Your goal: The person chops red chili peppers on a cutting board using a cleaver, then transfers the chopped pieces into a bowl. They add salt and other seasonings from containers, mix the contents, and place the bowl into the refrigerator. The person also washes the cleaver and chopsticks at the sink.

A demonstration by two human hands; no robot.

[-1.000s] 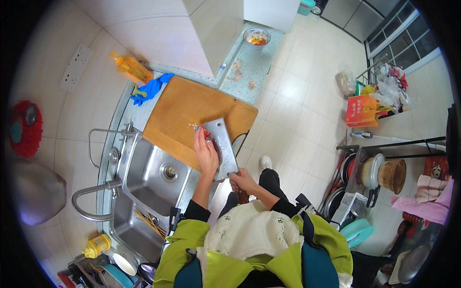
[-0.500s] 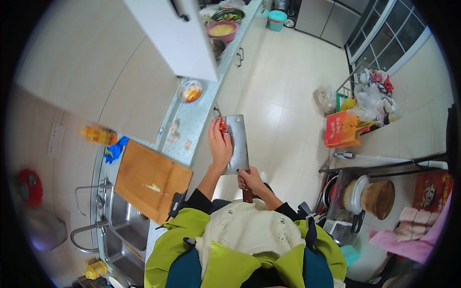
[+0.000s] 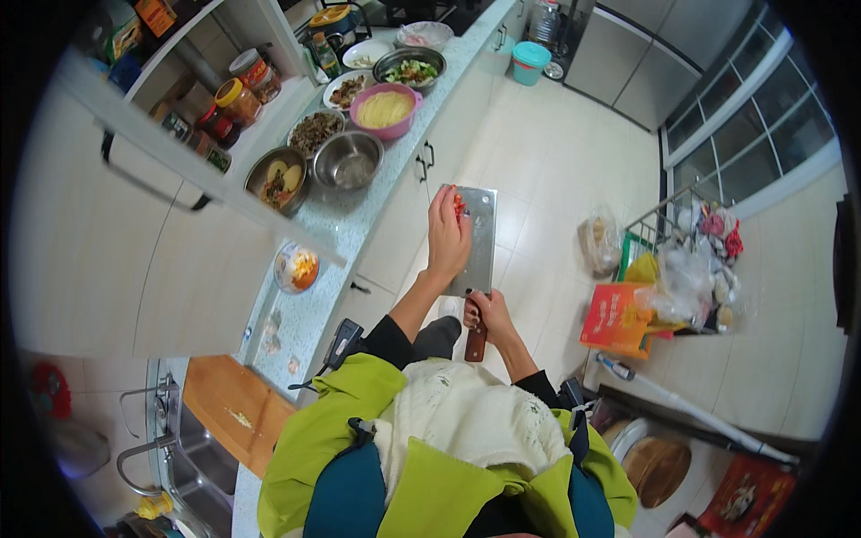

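My left hand [image 3: 447, 238] is cupped on top of a metal cleaver [image 3: 480, 247], its closed fingers over small red chopped pieces [image 3: 459, 204], perhaps peppers, on the blade. My right hand [image 3: 487, 314] grips the brown handle, holding the cleaver flat over the floor beside the counter. Ahead on the left counter [image 3: 359, 224] stand a patterned bowl [image 3: 296, 267], an empty steel bowl [image 3: 348, 161], a steel bowl with pale slices [image 3: 275, 184] and a pink basin of yellow strands [image 3: 384, 112]. The wooden cutting board [image 3: 220, 403] lies behind me at lower left.
Open white cabinet [image 3: 215, 81] with jars; more dishes farther along the counter. Sink [image 3: 193, 457] at lower left. At right, a rack [image 3: 691, 251] with bags and an orange box [image 3: 614, 318], a white pole [image 3: 691, 408], and pots [image 3: 655, 466]. Fridge [image 3: 628, 63] and glazed door [image 3: 735, 99] ahead.
The view has turned away from the board and moved along the counter toward the bowls, bringing the open cabinet into sight. Both hands have carried the cleaver and red pieces off the board and forward.
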